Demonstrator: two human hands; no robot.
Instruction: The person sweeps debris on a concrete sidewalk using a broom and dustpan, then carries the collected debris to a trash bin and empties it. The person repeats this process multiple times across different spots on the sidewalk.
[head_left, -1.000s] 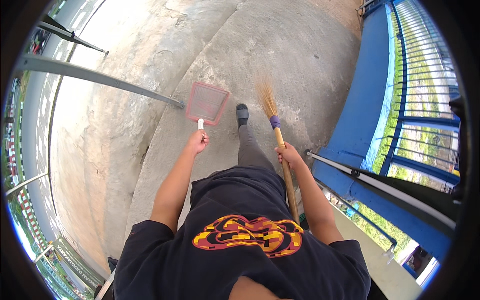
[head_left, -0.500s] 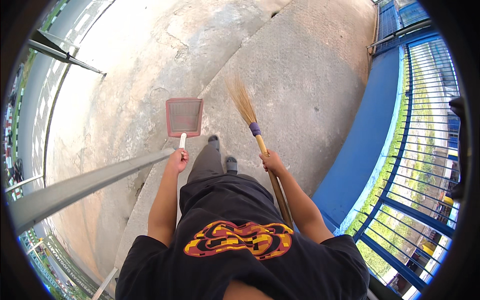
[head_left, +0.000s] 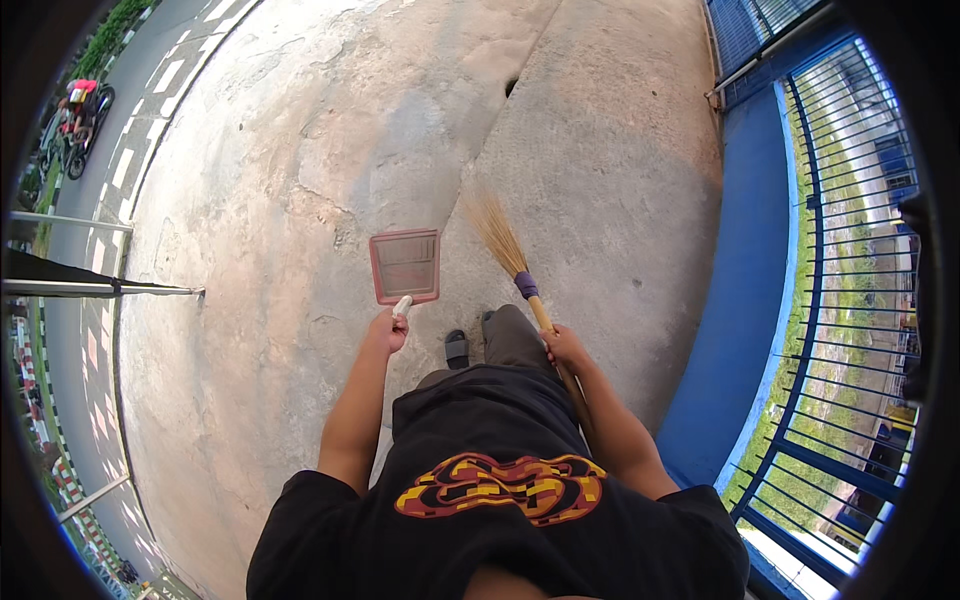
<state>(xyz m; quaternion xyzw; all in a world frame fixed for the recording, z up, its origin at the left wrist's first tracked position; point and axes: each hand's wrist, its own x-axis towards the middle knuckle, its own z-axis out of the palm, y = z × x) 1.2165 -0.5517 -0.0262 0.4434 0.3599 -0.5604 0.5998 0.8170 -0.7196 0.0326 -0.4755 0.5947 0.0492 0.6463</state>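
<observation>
My left hand is closed round the pale handle of a dustpan. The pan has a reddish rim and a greyish inside, and it is held out in front of me. In my right hand is the wooden stick of a broom, with straw-coloured bristles bound by a purple band. The bristles point forward and slightly left, to the right of the dustpan and apart from it. Behind my right forearm the stick's lower end is partly hidden.
Concrete floor stretches ahead, crossed by a seam with a small hole. On the right runs a low blue wall with a barred blue fence. At left, a thin pole stands near the road, where a motorcycle shows.
I have stepped forward, and the floor hole now appears closer. The thick grey rail at my left has left view. Dustpan and broom remain in my hands; a motorcycle has appeared.
</observation>
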